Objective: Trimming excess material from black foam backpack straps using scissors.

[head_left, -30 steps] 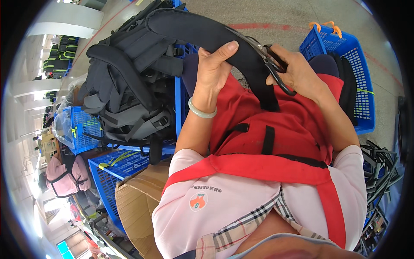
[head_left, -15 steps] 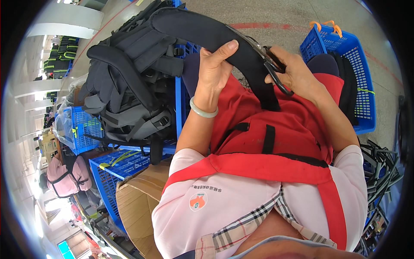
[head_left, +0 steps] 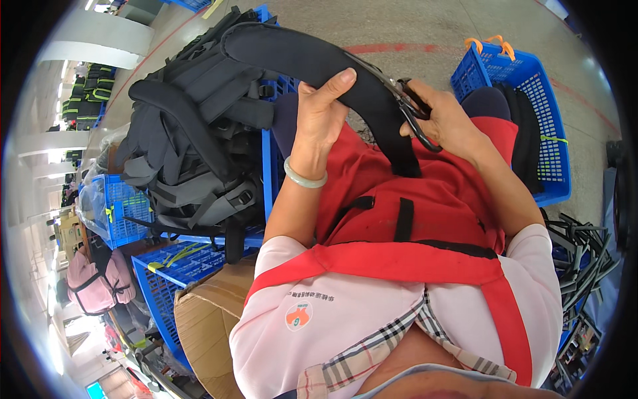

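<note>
My left hand (head_left: 319,116) grips a padded black shoulder strap (head_left: 312,63) that arches from a black backpack (head_left: 193,139) across to my lap. A pale green bangle sits on that wrist. My right hand (head_left: 445,120) holds black scissors (head_left: 415,113) against the strap's right end, where a narrow black webbing tail hangs down over my red apron (head_left: 425,206). The backpack rests on top of a blue crate at my left.
A blue plastic basket (head_left: 538,100) with orange handles holds dark fabric at the right. More blue crates (head_left: 173,272), a cardboard box (head_left: 206,319) and a pink bag (head_left: 93,282) sit at the left. Loose black straps (head_left: 585,259) pile at the right edge.
The strap has shifted slightly in my hands and the scissors have edged along its right end. Otherwise the scene holds still.
</note>
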### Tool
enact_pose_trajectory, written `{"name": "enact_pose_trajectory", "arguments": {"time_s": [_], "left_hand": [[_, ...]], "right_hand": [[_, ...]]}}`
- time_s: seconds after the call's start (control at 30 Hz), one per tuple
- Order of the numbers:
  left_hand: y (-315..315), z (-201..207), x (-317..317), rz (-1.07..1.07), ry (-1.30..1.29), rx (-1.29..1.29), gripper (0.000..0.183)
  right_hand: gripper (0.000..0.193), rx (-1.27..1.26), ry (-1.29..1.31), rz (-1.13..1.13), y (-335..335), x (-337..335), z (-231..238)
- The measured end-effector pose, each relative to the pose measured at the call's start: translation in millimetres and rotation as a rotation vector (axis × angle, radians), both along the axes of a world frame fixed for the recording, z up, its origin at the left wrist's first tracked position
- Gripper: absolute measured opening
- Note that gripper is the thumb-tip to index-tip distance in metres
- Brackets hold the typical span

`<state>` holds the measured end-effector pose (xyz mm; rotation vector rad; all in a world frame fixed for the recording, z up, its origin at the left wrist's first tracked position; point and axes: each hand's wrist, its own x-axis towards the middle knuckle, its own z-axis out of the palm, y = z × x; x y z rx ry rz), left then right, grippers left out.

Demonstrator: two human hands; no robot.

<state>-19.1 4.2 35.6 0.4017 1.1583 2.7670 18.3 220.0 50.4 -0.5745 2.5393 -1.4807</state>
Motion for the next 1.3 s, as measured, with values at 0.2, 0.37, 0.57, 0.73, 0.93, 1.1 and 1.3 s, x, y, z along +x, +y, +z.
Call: {"name": "enact_pose_trajectory", "arguments": {"time_s": [0.2, 0.37, 0.57, 0.73, 0.93, 1.1, 1.3], "left_hand": [[0, -2, -2, -0.025, 0.019, 0.038, 0.019], [0, -1, 2, -0.022, -0.001, 0.014, 0.02], [1, -3, -1, -0.011, 0.024, -0.008, 0.021], [2, -4, -2, -0.02, -0.01, 0.008, 0.021], [4, -4, -7, -0.039, 0.023, -0.002, 0.022], [8, -2, -10, -0.042, 0.024, -0.032, 0.021], [15, 2, -11, -0.032, 0.003, -0.023, 0.022]], "right_hand": [[0.053, 0.038, -0.077, 0.013, -2, -1, 12], [0.054, 0.036, -0.071, -0.004, -3, 0, 13], [0.049, 0.092, -0.051, -0.042, -5, -2, 16], [0.045, -0.002, 0.032, -0.022, -1, -7, 0], [0.044, -0.017, -0.015, -0.021, 2, -8, -1], [0.044, -0.007, 0.058, -0.052, 2, -9, 4], [0.044, 0.007, 0.033, -0.017, 4, -13, 6]]}}
